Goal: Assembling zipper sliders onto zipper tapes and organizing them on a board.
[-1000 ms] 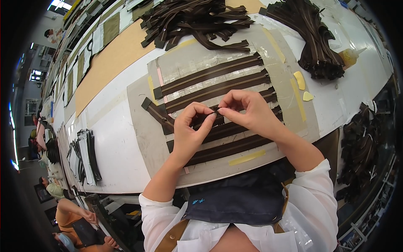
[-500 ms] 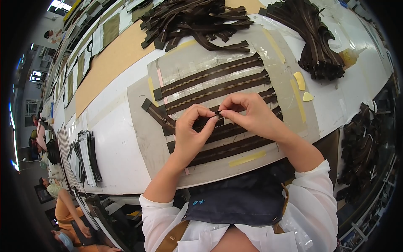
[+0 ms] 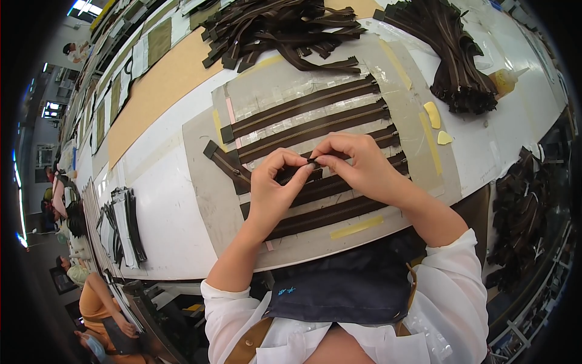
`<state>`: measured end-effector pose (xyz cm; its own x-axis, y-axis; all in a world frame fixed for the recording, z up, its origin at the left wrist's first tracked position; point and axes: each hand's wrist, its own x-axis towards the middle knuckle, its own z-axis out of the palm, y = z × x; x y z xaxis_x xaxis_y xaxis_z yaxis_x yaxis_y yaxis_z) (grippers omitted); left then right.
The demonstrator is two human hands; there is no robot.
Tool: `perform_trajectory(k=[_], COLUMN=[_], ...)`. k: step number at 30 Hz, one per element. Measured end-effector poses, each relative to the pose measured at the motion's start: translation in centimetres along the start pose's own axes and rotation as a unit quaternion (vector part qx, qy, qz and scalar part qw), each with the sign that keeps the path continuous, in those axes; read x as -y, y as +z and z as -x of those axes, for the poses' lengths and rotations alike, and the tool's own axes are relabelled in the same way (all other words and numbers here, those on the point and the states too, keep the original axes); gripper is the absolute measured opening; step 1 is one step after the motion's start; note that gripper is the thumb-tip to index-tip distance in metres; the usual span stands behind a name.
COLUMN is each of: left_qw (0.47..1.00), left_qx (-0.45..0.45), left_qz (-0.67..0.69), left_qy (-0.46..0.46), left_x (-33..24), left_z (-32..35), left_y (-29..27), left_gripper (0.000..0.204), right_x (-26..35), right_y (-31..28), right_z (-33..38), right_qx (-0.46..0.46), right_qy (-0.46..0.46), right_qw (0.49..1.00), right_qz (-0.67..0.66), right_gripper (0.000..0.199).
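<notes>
Several brown metal-toothed fabric zippers lie aligned. Left hand and right hand pinch a small dark piece; loose brown zippers seem unarranged.

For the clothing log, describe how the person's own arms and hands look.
The left hand and right hand are ungloved, and the forearms are bare. Loose white sleeves end around the elbows.

Garment-making workshop, long white worktop, heap of brown zippers, row of zippers on a taped grey board, olive fabric panels, co-worker in orange
</notes>
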<state>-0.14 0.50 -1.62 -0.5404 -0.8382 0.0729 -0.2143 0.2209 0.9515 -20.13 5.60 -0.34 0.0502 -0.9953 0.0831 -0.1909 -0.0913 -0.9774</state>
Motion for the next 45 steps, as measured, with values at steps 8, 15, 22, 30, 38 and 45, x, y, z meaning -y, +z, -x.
perform_trajectory(k=[8, 15, 22, 30, 38, 45], left_qw=[0.997, 0.990, 0.988, 0.985, 0.997, 0.997], left_qx=[-0.003, -0.038, -0.027, -0.011, -0.040, -0.038], left_qz=[0.059, 0.131, 0.149, 0.166, 0.073, 0.073], left_qy=[-0.045, -0.033, -0.014, -0.042, 0.003, 0.004], left_x=[-0.5, -0.3, -0.5, -0.9, -0.3, -0.3], left_z=[-0.1, -0.1, 0.0, 0.0, 0.2, 0.2], left_y=[0.2, 0.3, 0.5, 0.6, 0.5, 0.3], left_gripper=[0.011, 0.010, 0.011, 0.010, 0.009, 0.010], right_x=[-0.4, 0.6, 0.5, 0.3, 0.3, 0.4], right_y=[-0.1, -0.3, -0.2, -0.3, -0.2, -0.2], right_z=[0.0, -0.1, 0.0, 0.0, 0.0, 0.0], right_qx=[-0.011, -0.006, 0.005, 0.009, 0.024, 0.021], right_qy=[-0.061, 0.041, 0.071, 0.082, 0.092, 0.093], right_qw=[0.997, 0.999, 0.995, 0.988, 0.984, 0.986], right_qz=[0.040, -0.018, -0.066, -0.127, -0.149, -0.138], right_gripper=[0.009, 0.013, 0.012, 0.009, 0.010, 0.010])
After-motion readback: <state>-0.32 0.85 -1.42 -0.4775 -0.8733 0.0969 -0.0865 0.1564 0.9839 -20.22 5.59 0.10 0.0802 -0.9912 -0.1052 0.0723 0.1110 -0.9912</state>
